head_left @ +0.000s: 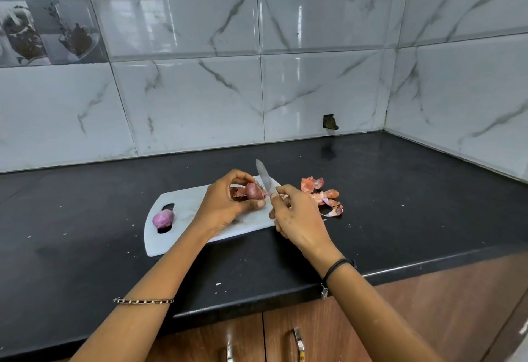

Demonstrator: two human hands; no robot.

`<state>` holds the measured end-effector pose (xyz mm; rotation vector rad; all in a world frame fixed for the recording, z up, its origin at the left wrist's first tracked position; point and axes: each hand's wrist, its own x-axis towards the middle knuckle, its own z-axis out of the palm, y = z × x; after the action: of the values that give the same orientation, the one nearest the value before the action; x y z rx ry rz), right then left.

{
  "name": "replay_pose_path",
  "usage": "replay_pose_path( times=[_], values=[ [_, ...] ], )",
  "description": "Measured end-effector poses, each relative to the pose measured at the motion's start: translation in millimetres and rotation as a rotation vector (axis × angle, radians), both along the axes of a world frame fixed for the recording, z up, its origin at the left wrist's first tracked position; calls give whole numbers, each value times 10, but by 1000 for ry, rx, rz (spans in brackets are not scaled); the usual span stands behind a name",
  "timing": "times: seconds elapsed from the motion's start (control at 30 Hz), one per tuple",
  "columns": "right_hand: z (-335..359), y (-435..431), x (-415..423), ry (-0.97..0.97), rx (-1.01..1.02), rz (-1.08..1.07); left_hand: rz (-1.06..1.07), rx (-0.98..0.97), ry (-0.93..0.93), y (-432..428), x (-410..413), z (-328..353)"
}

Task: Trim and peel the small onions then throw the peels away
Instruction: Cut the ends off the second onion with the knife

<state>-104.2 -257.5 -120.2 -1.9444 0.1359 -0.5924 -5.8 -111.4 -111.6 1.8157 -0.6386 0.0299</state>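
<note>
Above a white cutting board point(183, 204), my left hand point(225, 204) grips a small reddish onion point(254, 191) with loose skin hanging from it. My right hand point(297, 216) holds a knife point(264, 176) by its handle, blade pointing up and away, its edge right beside the onion. A peeled purple onion point(163, 218) lies at the board's left end by the handle slot. A heap of pinkish peels point(323, 194) lies on the counter to the right of the board.
The black counter point(400, 204) ends at marble-tiled walls behind and to the right, forming a corner. Its front edge runs above wooden cabinet doors with metal handles point(298, 344). Small white crumbs dot the counter.
</note>
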Motion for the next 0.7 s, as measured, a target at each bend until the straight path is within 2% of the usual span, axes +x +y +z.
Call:
replay_pose_path(
  times=[0.7],
  values=[
    [65,21,-52,42,-346,-53,69,134,-261,-98,61,-54]
  ],
)
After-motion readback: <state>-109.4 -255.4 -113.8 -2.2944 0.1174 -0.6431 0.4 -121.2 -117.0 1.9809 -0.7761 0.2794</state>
